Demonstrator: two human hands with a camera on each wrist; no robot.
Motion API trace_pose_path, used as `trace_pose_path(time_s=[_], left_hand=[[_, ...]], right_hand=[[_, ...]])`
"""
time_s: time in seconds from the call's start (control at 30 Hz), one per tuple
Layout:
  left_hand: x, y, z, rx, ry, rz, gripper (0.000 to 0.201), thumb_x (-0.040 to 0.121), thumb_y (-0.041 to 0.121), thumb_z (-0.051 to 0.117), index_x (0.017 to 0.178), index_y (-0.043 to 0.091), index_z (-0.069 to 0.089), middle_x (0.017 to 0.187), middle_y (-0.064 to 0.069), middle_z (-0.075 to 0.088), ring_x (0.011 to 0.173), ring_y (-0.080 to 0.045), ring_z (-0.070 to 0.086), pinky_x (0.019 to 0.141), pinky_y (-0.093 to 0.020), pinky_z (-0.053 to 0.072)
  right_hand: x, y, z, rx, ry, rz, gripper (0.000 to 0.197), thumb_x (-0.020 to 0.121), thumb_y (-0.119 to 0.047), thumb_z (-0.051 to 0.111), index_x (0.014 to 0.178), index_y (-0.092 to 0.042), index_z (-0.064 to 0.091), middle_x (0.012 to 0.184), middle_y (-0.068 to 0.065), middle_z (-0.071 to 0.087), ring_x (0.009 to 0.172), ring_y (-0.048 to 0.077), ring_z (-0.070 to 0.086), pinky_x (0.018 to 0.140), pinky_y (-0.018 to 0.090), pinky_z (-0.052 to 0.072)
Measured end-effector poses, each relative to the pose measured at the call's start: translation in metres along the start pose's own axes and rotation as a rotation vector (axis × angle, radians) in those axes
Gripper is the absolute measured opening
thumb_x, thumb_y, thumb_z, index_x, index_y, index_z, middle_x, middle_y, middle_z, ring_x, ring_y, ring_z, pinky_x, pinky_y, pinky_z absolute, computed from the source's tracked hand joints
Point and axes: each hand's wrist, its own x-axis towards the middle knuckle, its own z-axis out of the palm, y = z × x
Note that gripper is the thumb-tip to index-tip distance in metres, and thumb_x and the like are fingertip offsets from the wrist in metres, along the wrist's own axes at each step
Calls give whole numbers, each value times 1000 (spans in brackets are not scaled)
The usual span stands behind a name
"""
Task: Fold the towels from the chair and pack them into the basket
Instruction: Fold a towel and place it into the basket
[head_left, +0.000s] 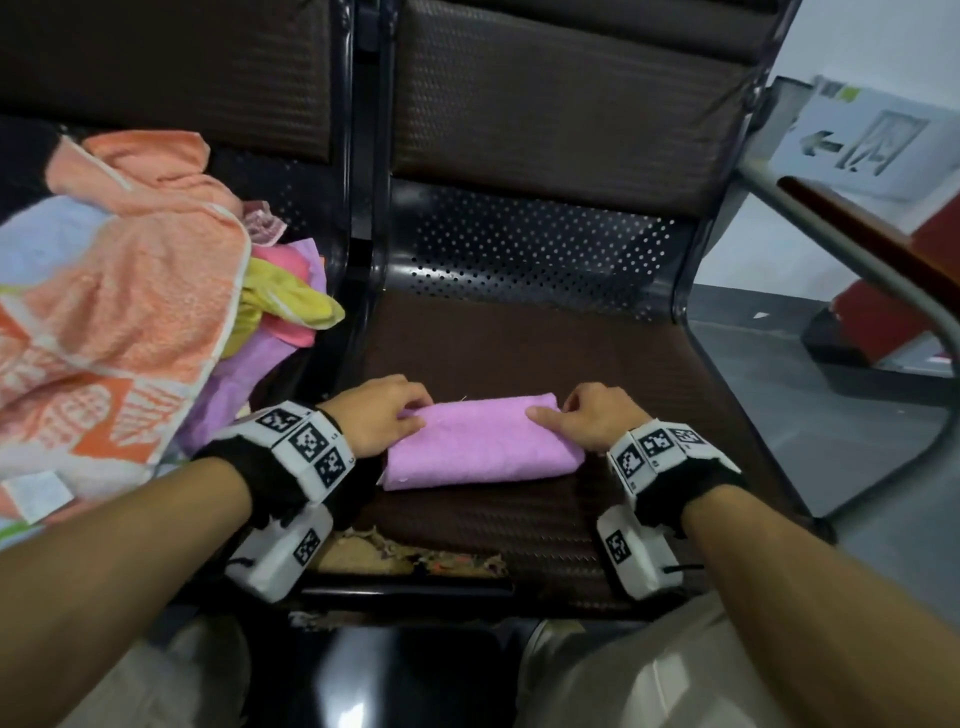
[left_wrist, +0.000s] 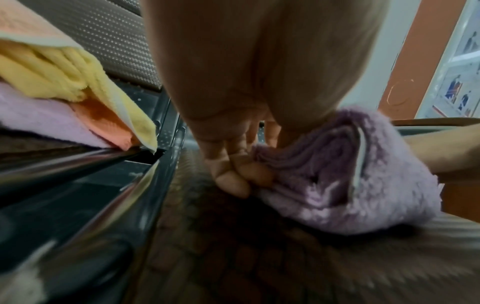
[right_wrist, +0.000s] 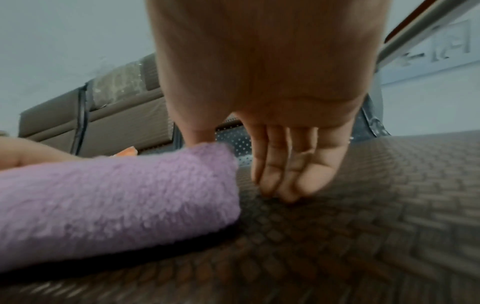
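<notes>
A folded pink towel (head_left: 480, 441) is being held near the front edge of the chair seat (head_left: 649, 364), long axis running left-right. Its left end is being pinched by the left hand (head_left: 376, 418); the right hand (head_left: 592, 421), thumb on top, fingers loosely curled beside it, is being rested at its right end. Both are equally near.

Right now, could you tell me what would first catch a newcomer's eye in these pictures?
A folded purple towel lies on the brown seat in the middle, with the left hand and right hand at its two ends. On the neighbouring seat to the left sits a bright heap of unfolded towels, orange, yellow and pink.
</notes>
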Motion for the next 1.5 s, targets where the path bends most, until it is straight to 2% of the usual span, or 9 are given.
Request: trace_pose_path(time_s=[0.17,0.27,0.33,0.47,0.6,0.7,0.97,1.3,1.5], left_hand=[[3,6,1,17,-7,-19,29,90,16,55,119,16,57,114,-7,54,108,-20,56,98,-32,42],[-7,15,-8,52,18,-66,46,88,41,57,125,15,50,121,-5,56,106,-19,56,94,-31,44],[-18,27,-22,23,41,-106,92,70,73,54,139,16,33,131,-5,44,113,-20,52,98,-37,44],[-41,66,-59,-99,198,55,135,42,83,57,150,22,3,152,-5,20,138,-23,29,113,-44,28],[-64,118,-89,-310,180,225,122,48,56,80,146,24,17,136,15,40,126,-3,41,105,-25,36],[-80,157,-99,-329,97,283,59,59,41,85,112,33,59,105,12,69,97,-1,65,86,-27,53],[-94,271,-69,6,144,438,16,86,22,60,99,14,58,90,0,61,70,-10,53,53,-8,40],[-62,365,127,230,-226,566,40,88,19,60,127,9,53,125,-11,59,111,-25,55,79,-20,32],[-57,339,256,264,-471,479,45,89,17,60,130,3,49,131,-14,55,117,-26,53,92,-25,34]], right_hand=[[3,-16,2,65,-206,-31,70,90,-59,47,138,-8,46,141,11,48,126,28,49,108,35,37],[-13,-29,-14,260,-205,-150,46,93,-45,53,120,-8,59,119,11,62,107,23,60,96,27,45],[-28,-37,-32,366,-121,-281,19,89,-34,63,90,-15,62,89,1,65,81,10,61,72,13,48],[-77,-51,-72,503,62,-520,35,75,-14,79,85,-21,46,77,-4,56,70,7,52,67,21,44],[-140,-48,-115,545,179,-733,44,66,-1,82,102,-9,59,85,4,68,72,3,61,70,17,49],[-184,-23,-138,588,338,-800,30,69,-6,82,95,-14,70,83,-1,69,75,2,60,71,20,49],[-254,120,-117,1062,755,-527,10,81,-12,73,90,-16,73,91,1,73,86,9,64,80,28,52],[-312,291,46,1293,861,124,17,82,4,55,96,4,66,88,9,62,83,17,52,76,33,40],[-326,337,152,1167,661,216,28,87,8,56,112,-5,56,106,10,63,94,15,57,84,22,47]])
